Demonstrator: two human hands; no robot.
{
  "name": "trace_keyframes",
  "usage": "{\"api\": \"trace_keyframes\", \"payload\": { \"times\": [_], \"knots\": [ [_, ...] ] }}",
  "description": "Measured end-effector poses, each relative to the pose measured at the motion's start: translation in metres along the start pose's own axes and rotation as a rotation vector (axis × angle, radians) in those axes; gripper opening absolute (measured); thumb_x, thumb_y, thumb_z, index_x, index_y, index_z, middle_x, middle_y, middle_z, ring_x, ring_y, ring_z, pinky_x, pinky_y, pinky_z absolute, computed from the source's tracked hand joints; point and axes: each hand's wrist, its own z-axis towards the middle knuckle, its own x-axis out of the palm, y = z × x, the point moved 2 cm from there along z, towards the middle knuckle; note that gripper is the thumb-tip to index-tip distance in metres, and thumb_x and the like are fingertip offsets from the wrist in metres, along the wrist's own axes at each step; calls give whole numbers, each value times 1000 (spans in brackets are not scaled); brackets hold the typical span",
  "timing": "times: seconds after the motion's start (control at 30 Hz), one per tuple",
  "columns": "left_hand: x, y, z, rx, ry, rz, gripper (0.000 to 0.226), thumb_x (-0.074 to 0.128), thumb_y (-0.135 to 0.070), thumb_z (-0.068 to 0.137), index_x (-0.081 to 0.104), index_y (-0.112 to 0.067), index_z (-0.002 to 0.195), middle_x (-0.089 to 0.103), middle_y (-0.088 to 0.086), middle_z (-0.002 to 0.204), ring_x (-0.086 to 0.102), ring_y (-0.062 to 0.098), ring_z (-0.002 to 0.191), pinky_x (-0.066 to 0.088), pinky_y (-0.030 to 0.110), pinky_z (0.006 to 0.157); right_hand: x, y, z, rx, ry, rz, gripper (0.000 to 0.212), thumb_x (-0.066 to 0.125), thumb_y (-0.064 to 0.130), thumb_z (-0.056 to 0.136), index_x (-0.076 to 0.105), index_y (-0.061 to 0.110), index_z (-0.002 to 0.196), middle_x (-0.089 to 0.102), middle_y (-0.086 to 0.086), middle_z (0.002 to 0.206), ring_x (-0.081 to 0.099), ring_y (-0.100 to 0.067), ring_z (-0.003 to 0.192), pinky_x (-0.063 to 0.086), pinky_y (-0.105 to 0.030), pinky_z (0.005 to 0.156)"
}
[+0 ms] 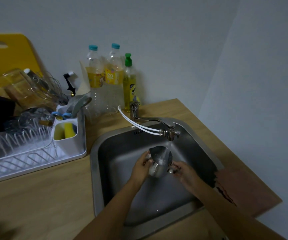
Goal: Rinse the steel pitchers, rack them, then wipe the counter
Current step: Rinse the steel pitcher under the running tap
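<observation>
A small steel pitcher [159, 160] is held over the steel sink [196, 146], tilted with its mouth up toward the tap. Water runs from the chrome faucet [170, 131] into it. My left hand [140, 168] grips the pitcher's left side. My right hand [183, 170] grips its right side, near the handle. The white dish rack [41, 149] stands on the wooden counter [44, 196] to the left of the sink, holding glassware, a whisk and a dark vessel. A reddish-brown cloth [243, 189] lies on the counter at the sink's right edge.
Two plastic bottles [105, 78] and a green-capped dish soap bottle [129, 84] stand against the wall behind the sink. A yellow sponge [68, 129] sits in the rack's caddy. A yellow cutting board [8, 54] leans at the back left. White hoses run to the faucet.
</observation>
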Motion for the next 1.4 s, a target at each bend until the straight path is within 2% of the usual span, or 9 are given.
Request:
{"api": "trace_keyframes", "payload": {
  "times": [0.1,0.2,0.4,0.57,0.73,0.9,1.03,1.2,1.4],
  "knots": [
    [9,-4,0,9,77,-32,50,36,4,96,37,-19,140,51,0,118,53,8,99,45,1,68,-6,5,0,-77,-32,-74,17,48,6,91,55,9,76,54,-9,78,50,-17,74,40,-28,68],
    [19,-8,1,-26,151,-70,53,37,1,96,32,-23,144,51,-1,118,51,5,93,46,22,85,-16,10,0,-128,-61,-223,10,57,8,86,54,12,77,53,-9,80,51,-20,76,41,-32,68],
    [24,10,-4,-103,195,-144,51,68,-18,82,44,-39,122,48,6,134,47,25,122,42,46,105,-42,33,-4,-212,-3,-470,15,55,12,89,48,15,76,51,-4,76,46,-13,65,36,-25,59],
    [33,23,-25,-101,304,-258,54,71,-23,80,42,-27,126,57,1,123,55,20,117,47,37,100,-48,50,5,-211,83,-648,11,50,19,93,53,17,83,55,-1,74,51,-8,59,39,-20,54],
    [64,34,-40,-218,270,-386,19,62,-22,88,62,-15,106,68,11,114,67,17,94,54,25,86,-32,71,11,-233,125,-891,20,47,24,96,58,8,102,63,-6,86,59,-13,73,44,-23,63],
    [83,18,-47,-351,323,-542,43,49,-35,94,55,-1,120,68,16,95,72,12,66,59,20,64,-27,86,9,-276,142,-1036,22,54,35,92,66,20,103,68,-10,99,65,-26,92,48,-27,72],
    [92,3,-51,-396,366,-634,48,46,-43,94,52,-4,121,70,15,85,72,15,65,59,22,60,-24,102,6,-285,96,-1093,26,61,30,88,69,12,105,66,-9,92,62,-19,80,44,-19,64],
    [101,4,-54,-410,388,-687,50,49,-50,89,55,-9,117,75,14,84,74,22,77,60,27,64,-28,112,6,-247,35,-1184,24,69,34,82,67,17,65,63,-5,70,57,-14,67,43,-26,71],
    [97,4,-53,-445,375,-654,58,45,-55,89,53,-6,120,74,13,78,73,20,69,60,28,61,-28,107,7,-189,18,-1195,44,65,34,84,69,-9,87,61,-14,73,56,-20,66,42,-27,70]
  ]
}}
